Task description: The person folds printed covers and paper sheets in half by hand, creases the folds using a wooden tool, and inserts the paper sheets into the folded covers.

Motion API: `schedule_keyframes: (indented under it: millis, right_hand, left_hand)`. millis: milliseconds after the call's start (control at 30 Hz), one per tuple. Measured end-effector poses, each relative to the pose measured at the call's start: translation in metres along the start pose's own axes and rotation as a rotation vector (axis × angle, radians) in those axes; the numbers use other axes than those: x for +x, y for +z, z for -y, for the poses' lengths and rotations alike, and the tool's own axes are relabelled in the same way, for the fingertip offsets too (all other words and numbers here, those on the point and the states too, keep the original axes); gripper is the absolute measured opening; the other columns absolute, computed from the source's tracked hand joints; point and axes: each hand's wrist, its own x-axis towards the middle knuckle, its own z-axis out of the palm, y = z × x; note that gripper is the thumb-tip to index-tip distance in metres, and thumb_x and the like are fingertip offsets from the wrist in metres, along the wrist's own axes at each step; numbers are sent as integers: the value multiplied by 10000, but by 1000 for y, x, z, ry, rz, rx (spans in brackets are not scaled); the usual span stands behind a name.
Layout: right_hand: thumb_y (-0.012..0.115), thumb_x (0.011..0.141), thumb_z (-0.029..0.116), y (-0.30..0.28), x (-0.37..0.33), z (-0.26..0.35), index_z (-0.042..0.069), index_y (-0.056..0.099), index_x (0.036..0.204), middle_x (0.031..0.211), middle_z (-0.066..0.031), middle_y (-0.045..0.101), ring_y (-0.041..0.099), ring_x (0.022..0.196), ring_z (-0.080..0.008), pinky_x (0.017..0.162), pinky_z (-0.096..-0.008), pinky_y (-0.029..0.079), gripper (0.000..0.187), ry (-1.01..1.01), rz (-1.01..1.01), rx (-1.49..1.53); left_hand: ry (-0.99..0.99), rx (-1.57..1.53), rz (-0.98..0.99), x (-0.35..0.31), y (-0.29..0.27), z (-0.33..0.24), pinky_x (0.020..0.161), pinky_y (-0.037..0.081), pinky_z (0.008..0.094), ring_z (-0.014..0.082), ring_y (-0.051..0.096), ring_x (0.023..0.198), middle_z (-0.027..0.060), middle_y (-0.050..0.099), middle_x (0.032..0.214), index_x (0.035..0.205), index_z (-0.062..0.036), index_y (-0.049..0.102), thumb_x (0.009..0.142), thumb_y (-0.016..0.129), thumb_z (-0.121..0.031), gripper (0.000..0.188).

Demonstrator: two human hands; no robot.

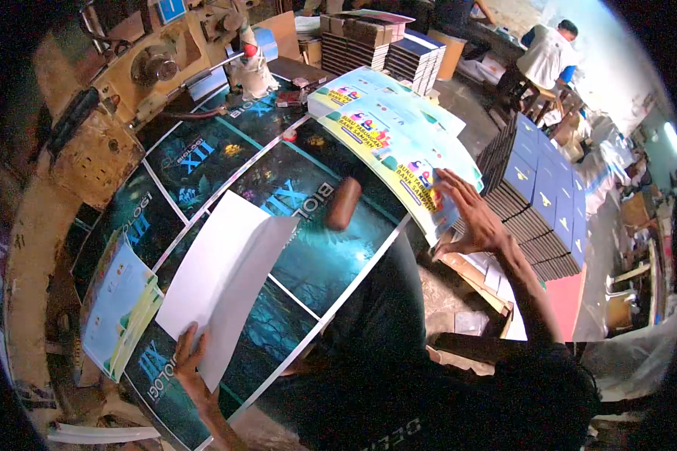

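By the bench edge [324, 324], the left hand [190, 355] touched paper [218, 255], grip unclear; the right hand [478, 219] spread wide by printed sheets [376, 131].

The person is wearing a black shirt [489, 395] across the lower right, pale lettering [396, 437] showing near the bottom edge, and dark trousers [391, 289] below centre.

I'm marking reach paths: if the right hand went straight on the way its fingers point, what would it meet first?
Most likely the stack of colourful printed sheets, since the right hand points at its right end. Depth is unclear, so it may already be touching.
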Motion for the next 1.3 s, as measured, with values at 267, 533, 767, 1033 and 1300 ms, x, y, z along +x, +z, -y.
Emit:
schedule_keyframes:
  millis: [267, 533, 767, 1033, 1300]
  right_hand:
    - [600, 837, 77, 28, 4, -60, 99, 358, 1522, 1619, -101, 295, 275, 1495, -268, 1222, -477, 199, 726, -46, -131, -290]
    - [692, 693, -3, -4, 37, -34, 140, 640, 1297, 1065, -171, 708, 712, 980, -321, 835, -382, 560, 623, 43, -672, -99]
    - [676, 949, 98, -40, 61, 56, -11, 721, 1068, 976, -74, 731, 692, 861, -167, 789, -286, 541, 167, 265, -1376, 452]
    - [801, 847, 216, 31, 103, 183, -45, 652, 1065, 838, -74, 690, 648, 742, -142, 668, -311, 519, 371, 385, -12, 1144]
    - [832, 764, 318, 89, 117, 187, -40, 491, 1242, 958, -233, 631, 636, 894, -393, 758, -452, 546, 688, 5, -280, 603]
  left_hand:
    - [193, 278, 197, -27, -18, 79, 1104, 387, 480, 354, 530, 1300, 139, 657, 1299, 1153, -120, 756, 804, 634, -109, 370]
    - [318, 582, 524, -55, -49, 52, 1146, 281, 579, 441, 422, 1382, 64, 440, 1545, 1367, -244, 599, 917, 539, -235, 454]
    - [133, 609, 496, -33, -59, -61, 1182, 140, 533, 365, 171, 1450, 130, 275, 1574, 1484, -178, 448, 876, 606, -470, 693]
    - [-651, -427, -159, -54, -79, -21, 998, 352, 443, 280, 451, 1157, 114, 511, 1302, 1363, -65, 530, 926, 603, -496, 618]
    - [-624, -33, -24, -22, -32, -32, 799, 507, 386, 213, 633, 915, 114, 665, 1046, 1216, 16, 589, 874, 764, -371, 546]
